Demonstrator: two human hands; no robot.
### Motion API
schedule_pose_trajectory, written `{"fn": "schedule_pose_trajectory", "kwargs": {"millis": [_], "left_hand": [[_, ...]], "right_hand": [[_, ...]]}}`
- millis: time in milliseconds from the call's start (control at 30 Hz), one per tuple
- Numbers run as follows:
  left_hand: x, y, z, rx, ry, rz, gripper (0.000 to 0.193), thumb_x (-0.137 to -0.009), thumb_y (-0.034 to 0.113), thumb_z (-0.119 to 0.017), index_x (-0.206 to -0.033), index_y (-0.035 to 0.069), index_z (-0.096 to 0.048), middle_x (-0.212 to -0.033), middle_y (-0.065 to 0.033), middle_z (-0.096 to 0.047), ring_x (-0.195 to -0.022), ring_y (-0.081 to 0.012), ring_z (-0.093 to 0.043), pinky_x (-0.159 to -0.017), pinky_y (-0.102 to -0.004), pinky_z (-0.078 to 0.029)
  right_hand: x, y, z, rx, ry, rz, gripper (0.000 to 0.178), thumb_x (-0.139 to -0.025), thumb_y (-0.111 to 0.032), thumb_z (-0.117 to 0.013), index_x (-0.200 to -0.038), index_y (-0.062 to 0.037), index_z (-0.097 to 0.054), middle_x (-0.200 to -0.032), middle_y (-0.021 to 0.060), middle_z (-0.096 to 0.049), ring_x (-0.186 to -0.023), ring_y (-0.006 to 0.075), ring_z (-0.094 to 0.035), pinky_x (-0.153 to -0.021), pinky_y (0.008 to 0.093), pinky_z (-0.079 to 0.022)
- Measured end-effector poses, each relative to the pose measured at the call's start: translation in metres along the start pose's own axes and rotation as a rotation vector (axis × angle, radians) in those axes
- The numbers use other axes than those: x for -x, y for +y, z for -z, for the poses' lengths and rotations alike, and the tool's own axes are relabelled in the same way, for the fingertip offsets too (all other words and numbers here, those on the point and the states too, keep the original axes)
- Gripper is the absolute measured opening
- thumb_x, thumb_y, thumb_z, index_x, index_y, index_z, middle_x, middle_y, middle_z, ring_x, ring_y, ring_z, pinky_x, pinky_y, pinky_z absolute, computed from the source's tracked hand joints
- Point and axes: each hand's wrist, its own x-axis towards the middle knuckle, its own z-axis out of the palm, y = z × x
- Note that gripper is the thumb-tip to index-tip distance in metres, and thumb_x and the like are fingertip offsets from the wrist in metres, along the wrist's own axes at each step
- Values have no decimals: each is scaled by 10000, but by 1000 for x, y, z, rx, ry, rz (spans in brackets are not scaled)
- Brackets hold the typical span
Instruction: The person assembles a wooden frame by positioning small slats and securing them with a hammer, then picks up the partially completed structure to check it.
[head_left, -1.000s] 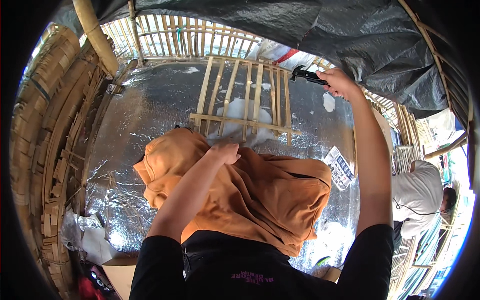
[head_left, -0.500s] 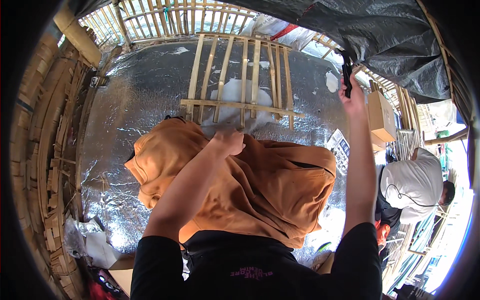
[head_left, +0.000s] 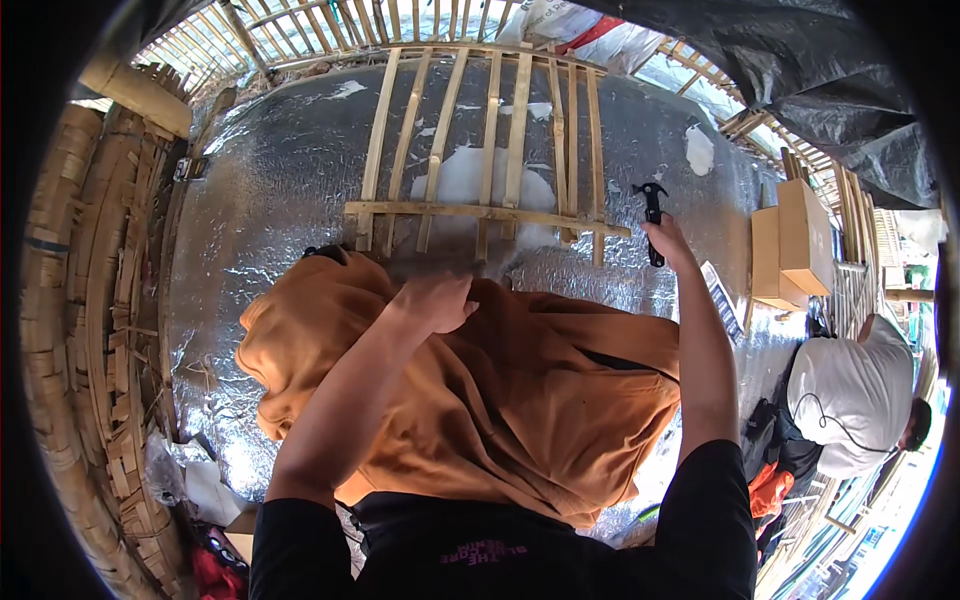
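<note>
My right hand (head_left: 668, 240) grips the black handle of a claw hammer (head_left: 652, 200), its head pointing away from me to the right of a bamboo slat frame (head_left: 490, 211). My left hand (head_left: 435, 302) is closed just short of the frame's near slat ends, over the far edge of an orange-brown hooded garment (head_left: 530, 380). Whatever its fingers hold is hidden; a blurred brownish patch shows just beyond them. The garment lies spread across my lap, and the frame rests on a silvery foil sheet (head_left: 290, 190).
Stacked bamboo strips (head_left: 100, 330) line the left side. Cardboard boxes (head_left: 803, 240) stand at the right, with a person in a white shirt (head_left: 850, 400) bent over nearby. A bamboo railing (head_left: 300, 35) runs along the back; black plastic sheeting (head_left: 830, 80) hangs at the upper right.
My right hand has brought the hammer down and toward the frame from a raised position. My left hand has shifted slightly nearer and left in the picture. The view has tilted a little.
</note>
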Motion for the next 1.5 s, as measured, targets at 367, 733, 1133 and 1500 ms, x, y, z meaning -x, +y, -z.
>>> {"fn": "schedule_pose_trajectory", "kwargs": {"millis": [367, 733, 1133, 1500], "left_hand": [[-6, 0, 2, -8, -10, 31, 454, -957, 356, -607, -1225, -11, -585, -1022, -228, -707, -978, -399, -683, -844, -475, -555], [-7, -2, 0, -38, -44, 63, 482, -967, 363, -599, -1271, -9, -565, -1041, -217, -702, -969, -389, -685, -841, -465, -550], [-1, 13, 14, -9, 56, -70, 416, -984, 316, -588, -1280, 25, -573, -1110, -195, -694, -1025, -376, -669, -870, -463, -541], [253, 108, 147, 1124, 1047, -1588, 432, -903, 204, -673, -1247, -27, -553, -1133, -186, -645, -947, -285, -688, -901, -410, -588]], "right_hand": [[-103, 3, 27, 258, 576, 77, 426, -788, -207, -722, -1162, -78, -566, -888, 111, -731, -888, 330, -705, -873, 460, -524], [-127, -10, 11, 324, 614, 200, 930, -816, -311, -794, -1553, -148, -251, -1572, 227, -296, -1464, 454, -240, -1171, 585, -257], [-2, -19, 40, -120, 42, 447, 487, -934, -274, -714, -1323, -16, -574, -1166, 245, -686, -1098, 336, -678, -973, 418, -520], [171, -71, 5, 125, -211, 223, 506, -936, -422, -680, -1294, -70, -618, -1118, 216, -715, -1077, 330, -695, -925, 412, -548]]}}
